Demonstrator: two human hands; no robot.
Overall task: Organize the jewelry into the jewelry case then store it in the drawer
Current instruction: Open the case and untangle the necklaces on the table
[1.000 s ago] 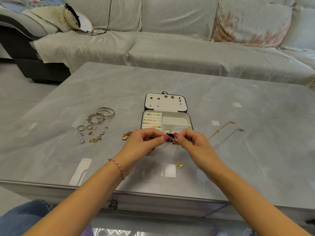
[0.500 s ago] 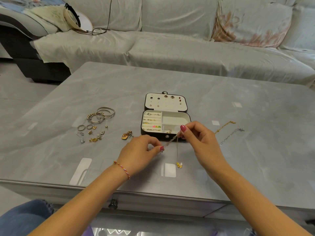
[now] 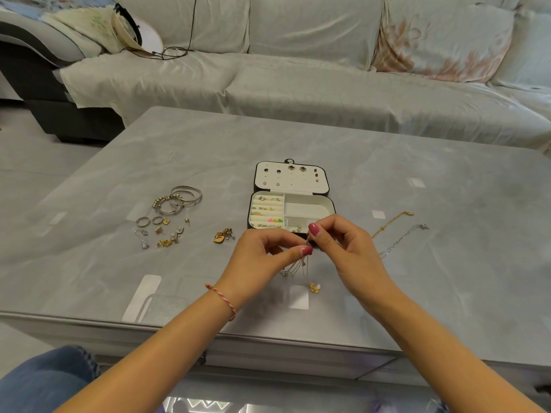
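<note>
A small black jewelry case (image 3: 307,204) lies open on the grey table (image 3: 447,278), studs in its lid, rings and earrings in its cream compartments. Just in front of it my left hand (image 3: 262,260) and my right hand (image 3: 343,248) pinch a thin chain necklace (image 3: 298,268) between thumb and forefinger, fingertips almost touching. Loops of the chain hang below, ending in a yellow butterfly pendant (image 3: 314,287) near the tabletop.
Bangles (image 3: 179,198), rings and small earrings (image 3: 161,232) lie left of the case, with a gold heart charm (image 3: 222,236) nearer. A gold chain (image 3: 393,223) and a silver chain (image 3: 402,239) lie to the right. A sofa (image 3: 298,84) stands behind the table.
My hands had spread apart, stretching the chain, and have come together again near the case's front edge. The chain now hangs in gathered loops below my fingers.
</note>
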